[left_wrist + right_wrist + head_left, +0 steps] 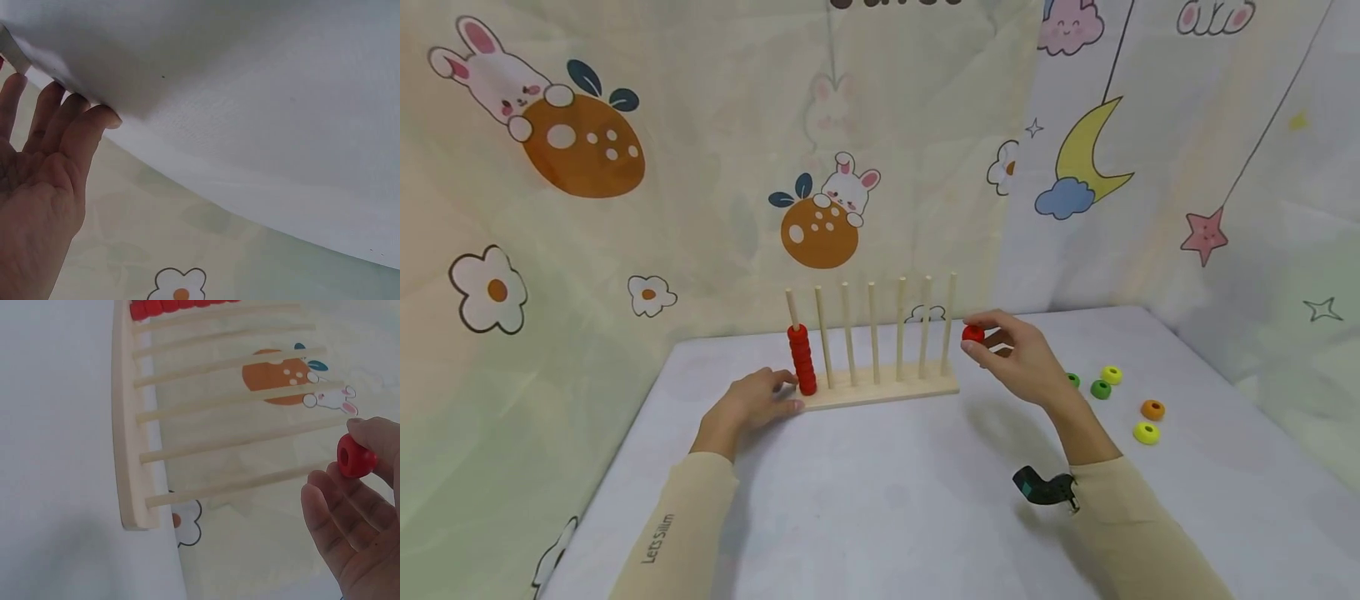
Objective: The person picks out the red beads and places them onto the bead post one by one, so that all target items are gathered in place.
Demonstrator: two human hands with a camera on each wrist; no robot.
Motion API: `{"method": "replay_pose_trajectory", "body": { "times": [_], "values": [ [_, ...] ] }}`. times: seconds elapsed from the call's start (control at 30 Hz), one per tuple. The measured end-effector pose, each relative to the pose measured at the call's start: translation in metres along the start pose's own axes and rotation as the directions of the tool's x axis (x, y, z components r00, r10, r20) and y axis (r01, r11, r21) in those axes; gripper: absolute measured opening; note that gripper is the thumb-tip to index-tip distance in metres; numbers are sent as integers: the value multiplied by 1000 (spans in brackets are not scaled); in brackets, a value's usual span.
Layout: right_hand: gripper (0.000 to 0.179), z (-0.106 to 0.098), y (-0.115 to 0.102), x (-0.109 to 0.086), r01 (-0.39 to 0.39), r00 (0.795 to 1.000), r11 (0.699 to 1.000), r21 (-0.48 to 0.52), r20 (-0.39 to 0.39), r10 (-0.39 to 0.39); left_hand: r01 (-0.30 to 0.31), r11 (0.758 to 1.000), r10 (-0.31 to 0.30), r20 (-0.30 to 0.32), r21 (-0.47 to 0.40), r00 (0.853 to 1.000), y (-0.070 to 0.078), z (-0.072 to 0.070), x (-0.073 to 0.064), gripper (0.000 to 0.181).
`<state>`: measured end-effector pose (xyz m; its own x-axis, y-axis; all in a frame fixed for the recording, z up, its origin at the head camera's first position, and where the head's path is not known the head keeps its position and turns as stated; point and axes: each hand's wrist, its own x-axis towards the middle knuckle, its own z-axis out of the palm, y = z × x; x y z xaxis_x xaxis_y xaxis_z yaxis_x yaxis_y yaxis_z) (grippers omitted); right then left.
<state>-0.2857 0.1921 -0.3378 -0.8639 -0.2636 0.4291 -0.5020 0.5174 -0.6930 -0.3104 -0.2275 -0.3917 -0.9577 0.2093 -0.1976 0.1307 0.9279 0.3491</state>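
A wooden peg rack stands upright at the back of the table, with a row of thin pegs on a flat base. Red beads are stacked on its leftmost peg; the other pegs are bare. My left hand holds the rack's left end, thumb at the front corner and index finger behind. In the left wrist view, its other fingers rest on the table. My right hand pinches a red bead between thumb and fingertips, just right of the rightmost peg. The bead's hole shows in the right wrist view.
Loose beads lie on the table right of my right forearm: yellow beads, green beads and an orange bead. A patterned cloth hangs behind the white table. A small black device sits at my right cuff.
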Motion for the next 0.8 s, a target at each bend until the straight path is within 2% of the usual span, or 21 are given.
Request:
{"method": "replay_pose_trajectory", "body": {
  "times": [0.2,0.43,0.67,0.8],
  "values": [
    [35,9,-10,5,45,999,999,29,11,-45,22,1000,-22,0,2,1000,-1,4,-2,59],
    [36,23,-22,12,66,997,995,72,22,-67,16,1000,-16,8,22,1000,-4,5,2,60],
    [38,35,-35,21,92,995,985,143,30,-98,17,1000,-17,9,-3,1000,-2,1,2,61],
    [39,38,-41,24,97,994,984,151,36,-103,24,1000,-24,12,-11,1000,-1,0,4,61]
  ]
}}
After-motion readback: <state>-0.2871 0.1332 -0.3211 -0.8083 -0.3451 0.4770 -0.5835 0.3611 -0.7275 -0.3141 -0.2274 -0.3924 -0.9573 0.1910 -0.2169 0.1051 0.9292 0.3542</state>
